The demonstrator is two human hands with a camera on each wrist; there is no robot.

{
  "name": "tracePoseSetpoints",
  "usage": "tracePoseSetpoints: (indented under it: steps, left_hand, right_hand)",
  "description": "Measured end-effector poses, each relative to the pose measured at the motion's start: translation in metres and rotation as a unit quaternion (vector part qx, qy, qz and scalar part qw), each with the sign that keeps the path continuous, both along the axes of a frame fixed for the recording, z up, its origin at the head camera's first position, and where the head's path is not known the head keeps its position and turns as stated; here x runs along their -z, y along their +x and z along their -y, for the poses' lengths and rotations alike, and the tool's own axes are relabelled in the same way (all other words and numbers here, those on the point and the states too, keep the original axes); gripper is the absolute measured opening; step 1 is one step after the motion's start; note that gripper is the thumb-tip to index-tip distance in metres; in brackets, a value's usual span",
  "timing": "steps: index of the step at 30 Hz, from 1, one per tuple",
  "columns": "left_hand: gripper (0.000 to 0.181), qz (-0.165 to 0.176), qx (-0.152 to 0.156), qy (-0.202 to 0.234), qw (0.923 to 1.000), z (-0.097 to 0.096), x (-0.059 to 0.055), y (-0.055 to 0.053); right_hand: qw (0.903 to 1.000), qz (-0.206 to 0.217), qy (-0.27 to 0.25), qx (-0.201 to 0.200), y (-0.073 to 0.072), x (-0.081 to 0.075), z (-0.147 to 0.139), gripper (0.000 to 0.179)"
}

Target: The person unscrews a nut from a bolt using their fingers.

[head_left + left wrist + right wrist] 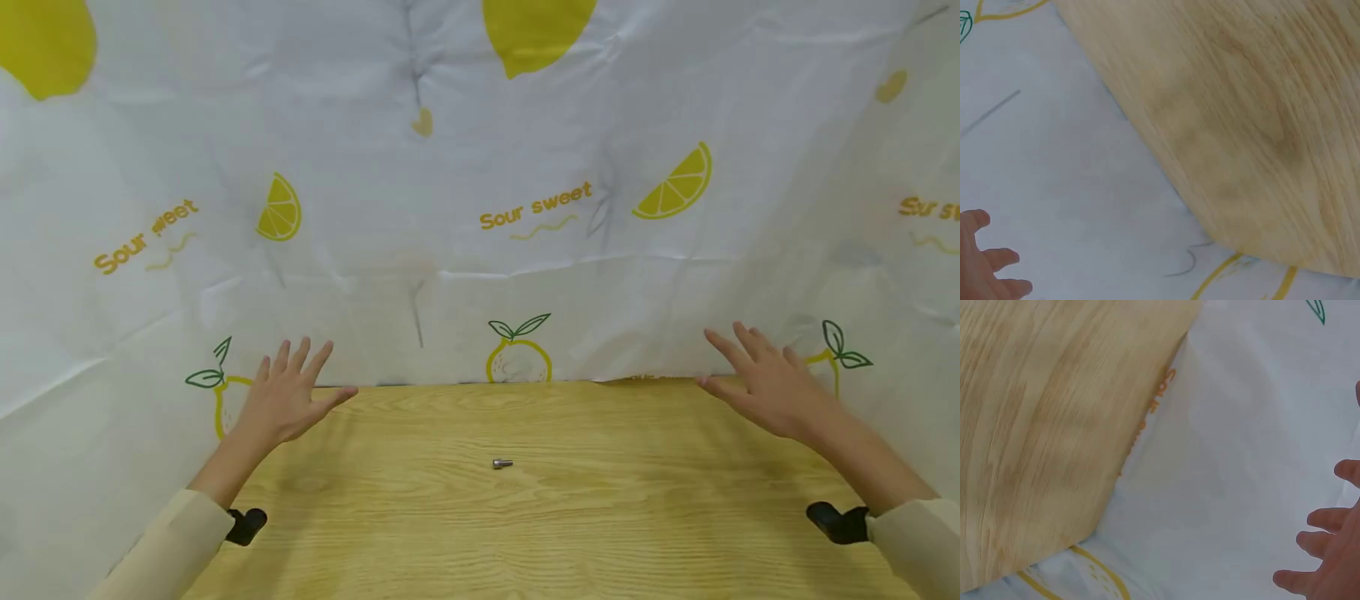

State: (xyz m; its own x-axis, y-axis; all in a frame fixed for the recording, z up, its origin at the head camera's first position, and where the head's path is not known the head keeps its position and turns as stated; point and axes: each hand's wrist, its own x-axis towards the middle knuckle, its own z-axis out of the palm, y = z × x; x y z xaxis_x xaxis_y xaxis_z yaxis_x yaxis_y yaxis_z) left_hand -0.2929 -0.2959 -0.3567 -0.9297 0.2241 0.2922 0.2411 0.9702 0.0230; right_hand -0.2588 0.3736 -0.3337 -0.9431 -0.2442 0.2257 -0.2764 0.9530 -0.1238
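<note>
A small metal socket-head screw (pixel 502 463) lies on its side near the middle of the wooden table (pixel 600 525). My left hand (pixel 288 400) is raised at the table's far left, fingers spread, holding nothing. Over the far right side my right hand (pixel 776 387) is held up in the same way, also bare. Both hands are well apart from the screw. In the left wrist view the left fingers (pixel 1001 257) show at the lower left corner; the right fingers (pixel 1329 519) appear at the right edge of the right wrist view. Neither wrist view shows the screw.
White cloth (pixel 375 208) printed with lemons and lettering hangs behind the table and along both sides. Its lower edge meets the table's far edge. Black strap pieces (pixel 247 527) stick out at both sleeves.
</note>
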Motion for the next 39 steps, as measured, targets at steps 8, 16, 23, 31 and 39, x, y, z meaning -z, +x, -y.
tracePoseSetpoints:
  steps: [8, 16, 23, 31, 39]
  left_hand:
    - [0.091, 0.008, 0.047, 0.057, 0.9972, -0.021, 0.02, 0.017]
    - [0.09, 0.047, 0.109, 0.149, 0.9817, -0.06, 0.048, 0.029]
    - [0.09, 0.104, 0.145, 0.196, 0.9642, -0.093, 0.065, 0.032]
    - [0.069, 0.136, 0.168, 0.217, 0.952, -0.124, 0.079, 0.029]
    - [0.057, 0.155, 0.209, 0.177, 0.9492, -0.153, 0.096, 0.016]
  right_hand:
    - [0.9982, 0.003, -0.049, -0.033, 0.015, 0.013, 0.017, 0.081]
    - [0.9937, 0.003, -0.094, -0.061, 0.025, 0.033, 0.054, 0.075]
    - [0.9832, 0.007, -0.161, -0.086, 0.028, 0.059, 0.085, 0.069]
    - [0.972, 0.044, -0.208, -0.1, 0.027, 0.085, 0.11, 0.063]
    - [0.9589, 0.086, -0.239, -0.126, 0.02, 0.099, 0.138, 0.058]
